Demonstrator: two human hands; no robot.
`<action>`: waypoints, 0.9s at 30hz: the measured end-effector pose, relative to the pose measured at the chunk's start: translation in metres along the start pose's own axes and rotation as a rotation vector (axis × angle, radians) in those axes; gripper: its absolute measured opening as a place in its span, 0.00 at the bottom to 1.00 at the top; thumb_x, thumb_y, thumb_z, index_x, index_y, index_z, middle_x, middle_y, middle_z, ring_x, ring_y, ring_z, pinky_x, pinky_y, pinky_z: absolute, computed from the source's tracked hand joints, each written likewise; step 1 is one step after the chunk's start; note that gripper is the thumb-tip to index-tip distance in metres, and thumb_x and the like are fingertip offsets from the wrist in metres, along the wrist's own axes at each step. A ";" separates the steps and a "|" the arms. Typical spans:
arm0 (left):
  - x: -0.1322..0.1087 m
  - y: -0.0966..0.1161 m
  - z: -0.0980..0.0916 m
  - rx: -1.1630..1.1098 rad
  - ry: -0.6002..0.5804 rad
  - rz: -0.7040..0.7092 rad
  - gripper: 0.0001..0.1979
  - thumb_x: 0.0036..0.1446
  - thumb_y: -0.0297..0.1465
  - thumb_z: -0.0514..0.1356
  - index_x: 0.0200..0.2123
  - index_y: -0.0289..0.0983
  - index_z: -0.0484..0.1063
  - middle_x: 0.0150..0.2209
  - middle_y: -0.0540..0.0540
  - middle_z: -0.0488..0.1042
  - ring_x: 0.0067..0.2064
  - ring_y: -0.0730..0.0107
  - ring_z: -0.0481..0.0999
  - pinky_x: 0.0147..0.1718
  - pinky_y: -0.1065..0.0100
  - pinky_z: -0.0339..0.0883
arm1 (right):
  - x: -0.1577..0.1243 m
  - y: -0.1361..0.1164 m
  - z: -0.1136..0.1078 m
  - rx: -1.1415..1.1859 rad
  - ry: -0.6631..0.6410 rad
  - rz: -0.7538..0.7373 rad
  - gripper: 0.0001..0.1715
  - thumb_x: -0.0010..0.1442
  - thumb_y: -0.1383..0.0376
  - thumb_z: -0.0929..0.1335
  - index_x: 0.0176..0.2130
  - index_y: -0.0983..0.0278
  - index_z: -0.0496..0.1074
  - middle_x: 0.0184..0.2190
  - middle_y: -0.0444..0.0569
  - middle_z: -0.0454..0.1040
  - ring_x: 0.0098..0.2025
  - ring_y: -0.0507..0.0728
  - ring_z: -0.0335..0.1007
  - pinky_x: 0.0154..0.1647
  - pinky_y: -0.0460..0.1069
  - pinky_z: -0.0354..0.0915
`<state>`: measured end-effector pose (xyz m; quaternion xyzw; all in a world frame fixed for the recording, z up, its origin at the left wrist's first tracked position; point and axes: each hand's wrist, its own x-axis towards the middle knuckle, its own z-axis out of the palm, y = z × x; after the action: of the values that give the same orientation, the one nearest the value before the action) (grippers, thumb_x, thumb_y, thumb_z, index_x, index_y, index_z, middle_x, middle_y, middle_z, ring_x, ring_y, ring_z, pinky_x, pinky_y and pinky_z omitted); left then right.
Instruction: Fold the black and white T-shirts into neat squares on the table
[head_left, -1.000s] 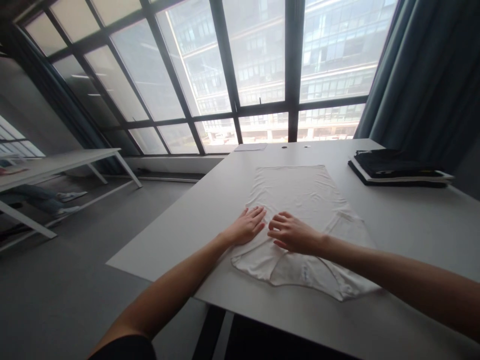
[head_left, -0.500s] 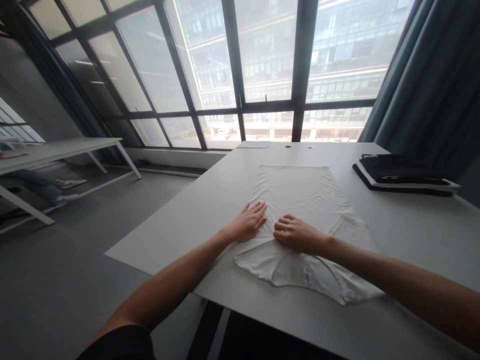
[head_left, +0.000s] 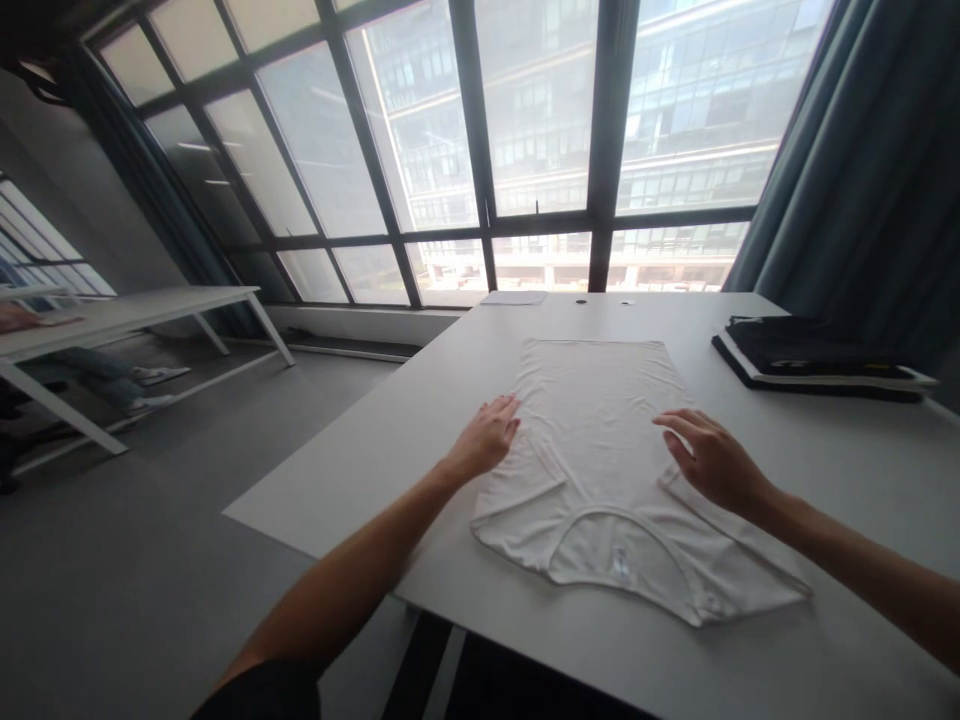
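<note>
Lying spread on the table (head_left: 337, 480), the white shirt (head_left: 600, 420) has the unclenched left hand (head_left: 486, 437) at its left edge, perhaps steadying it; the right hand (head_left: 709, 457), grasping nothing, curves over its right.

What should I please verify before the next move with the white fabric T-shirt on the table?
1. White fabric T-shirt lying on the smooth white tabletop: ok.
2. Curved white neckline band in plain view at the near end: ok.
3. Cloth free of wrinkles: not ok; creases show near the neckline.
4. Bare left hand at the shirt's left edge: ok.
5. Bare right hand pressing on the cloth: cannot tell; it is over the right side, fingers bent.
6. Flat stack of black and white cloth apart from the shirt: ok.
</note>
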<state>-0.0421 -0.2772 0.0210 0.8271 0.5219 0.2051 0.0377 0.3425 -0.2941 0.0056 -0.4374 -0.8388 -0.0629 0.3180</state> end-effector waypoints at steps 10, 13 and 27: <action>0.012 -0.059 0.006 0.082 -0.035 -0.096 0.16 0.55 0.21 0.53 0.34 0.37 0.81 0.43 0.41 0.76 0.48 0.58 0.75 0.57 0.58 0.67 | -0.050 0.038 0.005 -0.010 0.045 0.151 0.18 0.65 0.65 0.61 0.48 0.64 0.76 0.49 0.57 0.77 0.51 0.66 0.73 0.55 0.61 0.68; 0.012 -0.052 0.007 0.062 0.051 -0.148 0.18 0.55 0.21 0.52 0.41 0.34 0.80 0.45 0.39 0.75 0.50 0.57 0.75 0.57 0.58 0.67 | -0.049 0.041 0.006 -0.002 0.064 0.185 0.19 0.65 0.65 0.60 0.48 0.64 0.76 0.48 0.57 0.76 0.52 0.65 0.72 0.56 0.61 0.68; -0.002 0.007 0.037 0.058 -0.242 0.119 0.32 0.71 0.46 0.43 0.70 0.33 0.55 0.72 0.36 0.52 0.73 0.53 0.49 0.69 0.45 0.43 | -0.050 0.030 0.008 -0.053 -0.254 0.329 0.31 0.69 0.60 0.57 0.66 0.67 0.63 0.69 0.61 0.57 0.72 0.66 0.50 0.69 0.69 0.48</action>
<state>-0.0229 -0.2769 -0.0112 0.8760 0.4693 0.0905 0.0645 0.3825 -0.3070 -0.0356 -0.5811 -0.7874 0.0233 0.2042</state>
